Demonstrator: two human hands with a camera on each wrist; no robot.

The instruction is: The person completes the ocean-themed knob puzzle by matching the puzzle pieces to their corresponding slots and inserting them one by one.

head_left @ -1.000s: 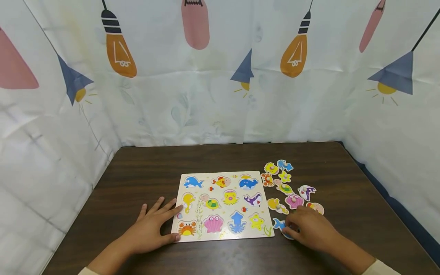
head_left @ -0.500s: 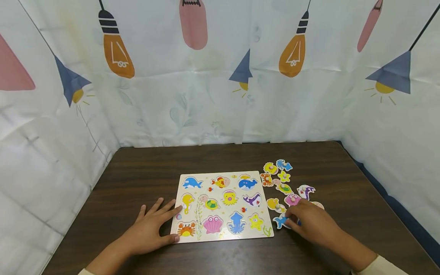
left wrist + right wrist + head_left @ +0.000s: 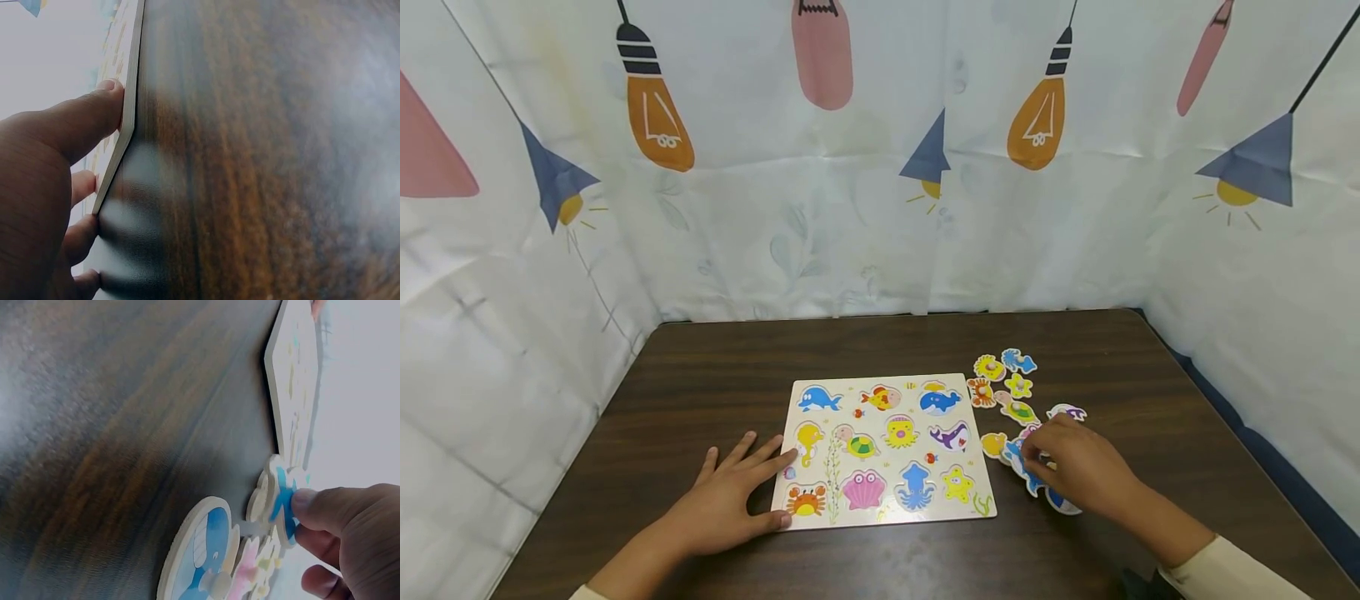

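Note:
My left hand (image 3: 730, 496) rests with spread fingers at the left edge of the white puzzle board (image 3: 938, 510), its thumb on the near left corner. Pictures of sea animals cover the board. Right of it, my right hand (image 3: 1082, 467) pinches a blue dolphin puzzle piece (image 3: 282, 499) between thumb and fingers. That piece is raised at a slant and overlaps a yellow piece (image 3: 993, 444) in the head view. A blue whale piece (image 3: 215, 540) with a knob lies beside the hand. A pink piece (image 3: 245, 569) shows behind the whale, mostly hidden by the hand in the head view.
Several knobbed pieces lie on the brown table (image 3: 730, 350) by the board's right edge: a crab (image 3: 981, 392), a yellow octopus (image 3: 989, 367), a blue squid (image 3: 1018, 361), a starfish (image 3: 1018, 385), a turtle (image 3: 1017, 409). A purple-tailed piece (image 3: 1067, 412) is partly covered by the hand.
My right hand has moved slightly away from me, bringing the dolphin piece up over the neighbouring pieces. The whale piece now shows farther right, below the hand. My left hand stays put.

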